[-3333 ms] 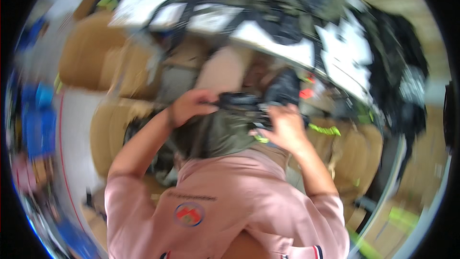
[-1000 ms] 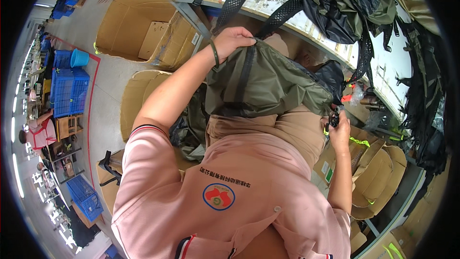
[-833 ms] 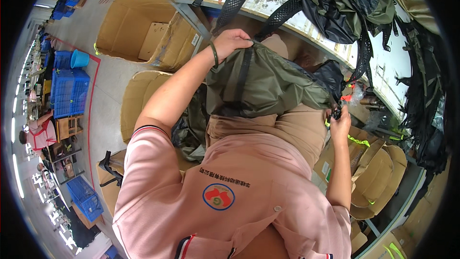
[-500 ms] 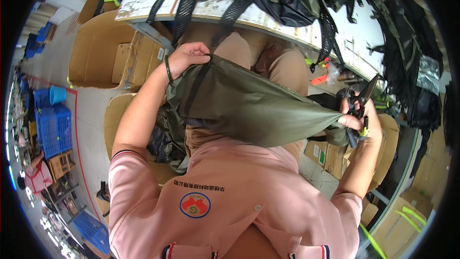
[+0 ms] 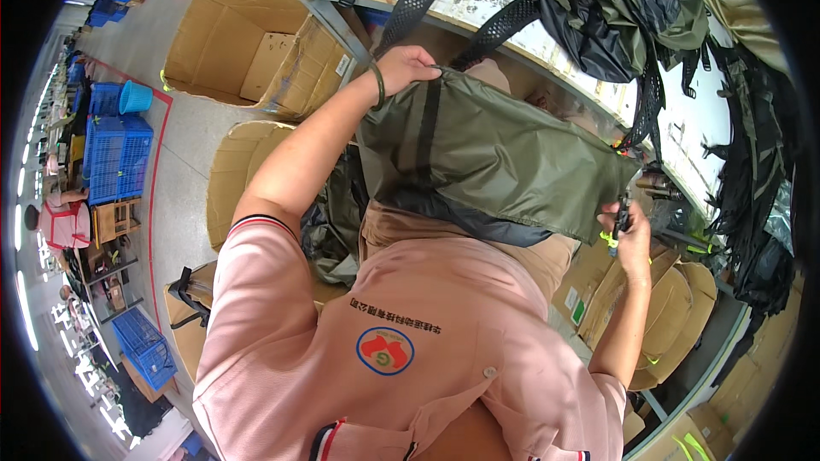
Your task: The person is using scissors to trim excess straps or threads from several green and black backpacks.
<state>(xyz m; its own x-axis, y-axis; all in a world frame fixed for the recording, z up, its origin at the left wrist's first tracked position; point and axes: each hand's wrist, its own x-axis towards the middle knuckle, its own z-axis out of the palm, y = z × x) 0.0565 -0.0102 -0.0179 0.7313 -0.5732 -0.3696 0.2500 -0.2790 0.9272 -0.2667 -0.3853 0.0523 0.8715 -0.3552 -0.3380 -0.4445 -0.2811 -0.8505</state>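
An olive-green fabric piece (image 5: 504,145), like a bag panel, is spread above my lap. A black strap runs down its left part, and darker cloth shows along its lower edge. My left hand (image 5: 406,71) pinches the upper edge beside the strap. My right hand (image 5: 634,243) grips black-handled scissors (image 5: 623,215) at the fabric's right end. Blur there leaves it unclear whether those fingers also hold the cloth. More dark green fabric (image 5: 335,226) lies in a carton to the left of my lap.
Ahead is a worn white table (image 5: 504,21) heaped with dark green and black bags (image 5: 589,26) with hanging mesh straps. Cardboard boxes (image 5: 243,43) stand at left, and another carton (image 5: 683,299) at right. Farther left are blue crates (image 5: 120,158) and a person in pink (image 5: 67,226).
The fabric has gone from a slanting, pulled-taut shape to a broader spread. My right hand has moved down relative to the table, with the scissor blades no longer plainly visible. My left hand keeps its pinch.
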